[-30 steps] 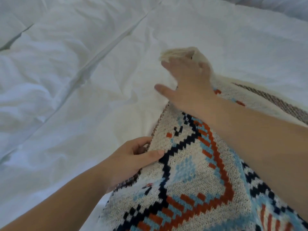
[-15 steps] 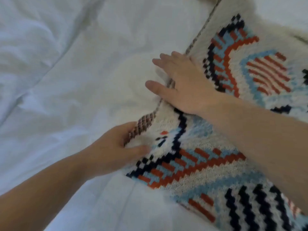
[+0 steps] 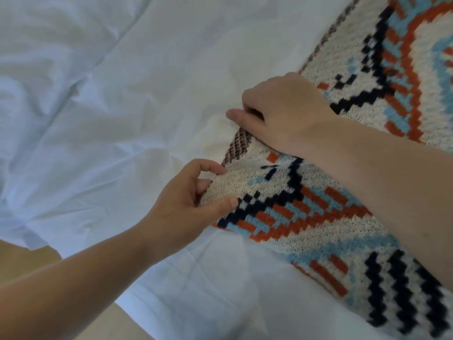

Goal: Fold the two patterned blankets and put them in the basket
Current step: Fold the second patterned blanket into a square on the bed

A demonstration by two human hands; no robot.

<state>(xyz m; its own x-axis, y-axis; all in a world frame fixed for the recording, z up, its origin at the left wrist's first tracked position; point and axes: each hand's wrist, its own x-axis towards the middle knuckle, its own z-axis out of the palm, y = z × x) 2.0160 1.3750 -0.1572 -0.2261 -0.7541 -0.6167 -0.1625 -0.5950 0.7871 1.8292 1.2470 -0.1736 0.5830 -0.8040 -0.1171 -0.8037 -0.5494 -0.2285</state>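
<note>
A cream knitted patterned blanket (image 3: 331,231) with navy, orange and light-blue motifs lies folded on the white bed, filling the right side of the view. My left hand (image 3: 186,207) pinches its near left corner between thumb and fingers. My right hand (image 3: 279,111) is curled over the blanket's left edge a little farther away, fingers tucked around the brown braided border. Only one blanket shows, and no basket is in view.
A wrinkled white duvet (image 3: 103,114) covers the bed across the left and centre. The bed's near edge runs diagonally at the lower left, with a tan floor (image 3: 27,256) beyond it.
My view has dropped toward the blanket's near corner. My right hand went from flat with spread fingers to curled on the edge. My left hand has lifted the corner in a pinch.
</note>
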